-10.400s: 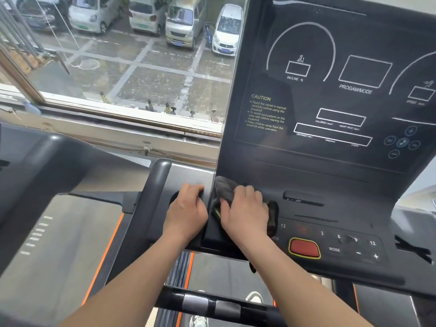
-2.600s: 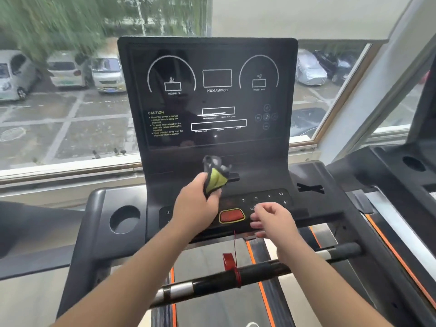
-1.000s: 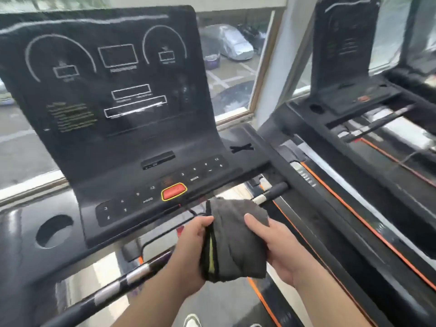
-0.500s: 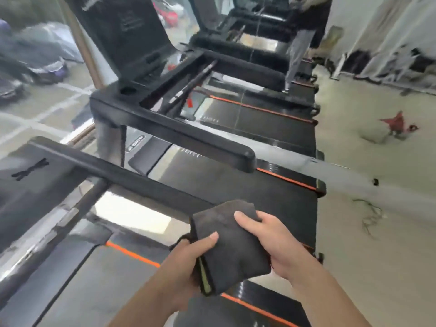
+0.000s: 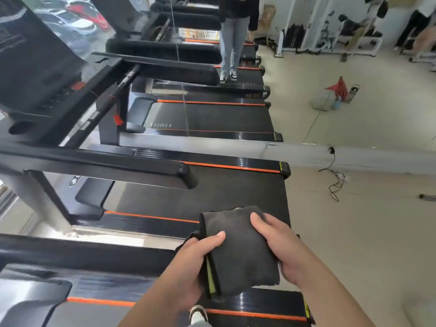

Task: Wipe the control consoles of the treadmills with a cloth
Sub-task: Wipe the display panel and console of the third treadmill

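A folded dark grey cloth (image 5: 238, 251) with a yellow-green inner edge sits between both hands, low in the middle of the view. My left hand (image 5: 188, 263) grips its left edge, thumb on top. My right hand (image 5: 278, 246) holds its right side, thumb across the top. The neighbouring treadmill's black control console (image 5: 35, 74) stands at the upper left, well away from the cloth, with a cup hole and a red button. A black handrail (image 5: 106, 164) of that treadmill runs across between me and the console.
Several treadmills with black belts (image 5: 207, 119) and orange stripes line up to the rear. A person in jeans (image 5: 232, 41) stands on a far belt. A bag and bottle (image 5: 332, 95) and a loose cable (image 5: 335, 175) lie on the beige floor at right.
The view has swung right, away from the wiped console toward the row of treadmills. Both hands still hold the folded cloth, now slightly lower and further right.
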Action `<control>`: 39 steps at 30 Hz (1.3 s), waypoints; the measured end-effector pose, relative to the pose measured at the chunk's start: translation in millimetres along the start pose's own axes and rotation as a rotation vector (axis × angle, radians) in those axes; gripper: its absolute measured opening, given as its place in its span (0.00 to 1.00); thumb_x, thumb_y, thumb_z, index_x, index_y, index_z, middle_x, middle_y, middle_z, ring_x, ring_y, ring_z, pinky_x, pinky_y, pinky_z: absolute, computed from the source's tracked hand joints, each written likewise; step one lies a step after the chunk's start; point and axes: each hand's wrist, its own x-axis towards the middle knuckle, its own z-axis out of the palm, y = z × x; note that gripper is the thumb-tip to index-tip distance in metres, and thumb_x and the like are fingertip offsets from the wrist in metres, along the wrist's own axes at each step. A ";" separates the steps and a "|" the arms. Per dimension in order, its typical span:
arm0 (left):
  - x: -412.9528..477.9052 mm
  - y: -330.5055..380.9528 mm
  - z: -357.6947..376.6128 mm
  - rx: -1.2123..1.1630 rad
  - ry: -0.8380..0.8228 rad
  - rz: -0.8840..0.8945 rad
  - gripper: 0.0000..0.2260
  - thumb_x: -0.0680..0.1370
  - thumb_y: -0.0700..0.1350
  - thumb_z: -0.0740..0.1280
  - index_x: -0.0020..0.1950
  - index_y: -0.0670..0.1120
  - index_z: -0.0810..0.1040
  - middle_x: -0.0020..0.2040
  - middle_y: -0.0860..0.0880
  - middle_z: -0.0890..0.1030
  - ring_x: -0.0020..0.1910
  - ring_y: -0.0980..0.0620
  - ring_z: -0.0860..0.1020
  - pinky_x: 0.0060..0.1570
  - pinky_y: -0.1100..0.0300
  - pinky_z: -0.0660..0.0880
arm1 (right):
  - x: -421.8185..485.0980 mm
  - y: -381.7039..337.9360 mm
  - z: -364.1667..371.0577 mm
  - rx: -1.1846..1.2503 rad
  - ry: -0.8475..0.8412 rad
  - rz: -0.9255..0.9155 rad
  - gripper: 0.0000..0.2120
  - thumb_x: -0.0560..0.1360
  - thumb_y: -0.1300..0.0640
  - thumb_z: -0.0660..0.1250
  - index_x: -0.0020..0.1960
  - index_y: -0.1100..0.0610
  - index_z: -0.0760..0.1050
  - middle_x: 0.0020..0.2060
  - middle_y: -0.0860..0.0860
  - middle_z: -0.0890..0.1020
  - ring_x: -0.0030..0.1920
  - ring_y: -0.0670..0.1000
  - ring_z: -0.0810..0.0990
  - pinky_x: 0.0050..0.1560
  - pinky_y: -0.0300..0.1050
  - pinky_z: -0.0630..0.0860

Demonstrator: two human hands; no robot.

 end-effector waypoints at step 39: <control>361.1 371.5 89.6 0.260 0.373 0.178 0.09 0.76 0.37 0.74 0.56 0.41 0.85 0.51 0.43 0.88 0.52 0.44 0.87 0.59 0.44 0.82 | 461.1 -360.2 -21.2 -0.168 -0.155 -0.213 0.21 0.73 0.63 0.78 0.61 0.45 0.81 0.54 0.46 0.87 0.56 0.50 0.85 0.57 0.51 0.84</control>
